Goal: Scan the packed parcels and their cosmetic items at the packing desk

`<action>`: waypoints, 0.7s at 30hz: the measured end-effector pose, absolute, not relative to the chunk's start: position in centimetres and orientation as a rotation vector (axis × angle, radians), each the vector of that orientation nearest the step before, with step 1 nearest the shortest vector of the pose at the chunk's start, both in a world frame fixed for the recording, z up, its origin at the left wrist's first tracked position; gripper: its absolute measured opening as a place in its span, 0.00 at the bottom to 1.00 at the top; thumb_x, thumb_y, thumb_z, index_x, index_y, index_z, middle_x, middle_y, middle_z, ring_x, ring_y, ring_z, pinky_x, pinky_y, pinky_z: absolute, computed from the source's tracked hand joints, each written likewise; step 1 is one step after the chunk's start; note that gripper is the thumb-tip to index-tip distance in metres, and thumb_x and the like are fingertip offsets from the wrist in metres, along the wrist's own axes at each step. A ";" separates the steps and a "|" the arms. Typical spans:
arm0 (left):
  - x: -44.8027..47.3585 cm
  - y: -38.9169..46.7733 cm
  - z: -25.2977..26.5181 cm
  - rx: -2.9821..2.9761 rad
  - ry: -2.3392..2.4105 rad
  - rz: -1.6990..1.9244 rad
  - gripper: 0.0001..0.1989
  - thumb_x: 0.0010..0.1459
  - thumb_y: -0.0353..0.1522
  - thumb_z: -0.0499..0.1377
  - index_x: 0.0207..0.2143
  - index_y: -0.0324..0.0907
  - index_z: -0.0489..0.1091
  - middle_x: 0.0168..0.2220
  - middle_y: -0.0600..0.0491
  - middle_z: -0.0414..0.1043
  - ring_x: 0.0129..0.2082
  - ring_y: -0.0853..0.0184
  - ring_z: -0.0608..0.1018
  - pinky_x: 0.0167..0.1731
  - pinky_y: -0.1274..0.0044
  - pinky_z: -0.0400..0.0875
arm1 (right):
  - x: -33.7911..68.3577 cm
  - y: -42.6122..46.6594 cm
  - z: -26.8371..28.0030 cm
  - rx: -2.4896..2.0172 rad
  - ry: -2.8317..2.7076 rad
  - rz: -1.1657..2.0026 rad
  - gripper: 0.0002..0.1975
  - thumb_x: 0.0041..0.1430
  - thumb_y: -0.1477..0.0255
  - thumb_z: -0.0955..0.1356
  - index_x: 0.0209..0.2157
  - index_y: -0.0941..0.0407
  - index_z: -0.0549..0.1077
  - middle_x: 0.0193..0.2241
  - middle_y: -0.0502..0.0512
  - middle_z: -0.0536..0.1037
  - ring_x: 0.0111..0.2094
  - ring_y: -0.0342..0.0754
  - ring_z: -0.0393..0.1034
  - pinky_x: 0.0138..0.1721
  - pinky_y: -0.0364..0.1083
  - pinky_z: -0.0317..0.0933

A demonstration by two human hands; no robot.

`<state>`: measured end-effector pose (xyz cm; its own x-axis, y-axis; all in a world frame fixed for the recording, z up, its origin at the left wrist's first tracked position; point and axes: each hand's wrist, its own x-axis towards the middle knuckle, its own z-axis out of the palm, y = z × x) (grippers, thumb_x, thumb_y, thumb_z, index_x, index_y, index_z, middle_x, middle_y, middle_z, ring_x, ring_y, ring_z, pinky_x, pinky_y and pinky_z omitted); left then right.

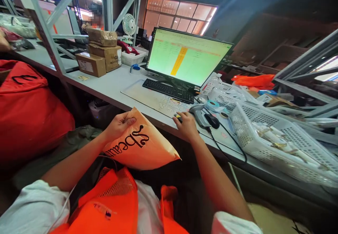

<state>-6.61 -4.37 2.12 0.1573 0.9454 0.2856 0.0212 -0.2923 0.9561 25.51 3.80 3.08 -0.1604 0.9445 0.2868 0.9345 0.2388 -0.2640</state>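
Observation:
My left hand is closed on the top corner of an orange mailer bag with black cursive lettering. The bag hangs tilted over my lap, in front of the desk edge. At the front of the desk, my right hand has its fingers curled round a small yellow-and-black tool, mostly hidden by the fingers, so its kind is unclear. Just right of that hand lies a grey-and-black barcode scanner with its cable. A black keyboard rests on a desk mat beyond.
A monitor stands behind the keyboard. Cardboard boxes are stacked to the left, near a white basket. White perforated baskets with wrapped items crowd the right. A big red bag is at my left; a person works behind the shelf frame.

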 end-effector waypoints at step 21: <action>-3.4 -5.2 1.9 2.698 0.730 1.679 0.10 0.67 0.33 0.62 0.50 0.41 0.73 0.44 0.46 0.76 0.47 0.62 0.75 0.50 0.69 0.74 | 16.7 -4.9 4.9 -0.996 -1.828 1.256 0.29 0.59 0.44 0.65 0.22 0.57 0.66 0.21 0.50 0.60 0.24 0.42 0.52 0.25 0.44 0.48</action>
<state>-3.36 -5.19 1.90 0.3716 0.3082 0.8757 0.4300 -0.8931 0.1319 16.75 -4.87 4.87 -0.4629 0.8784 0.1187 0.2042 0.2360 -0.9501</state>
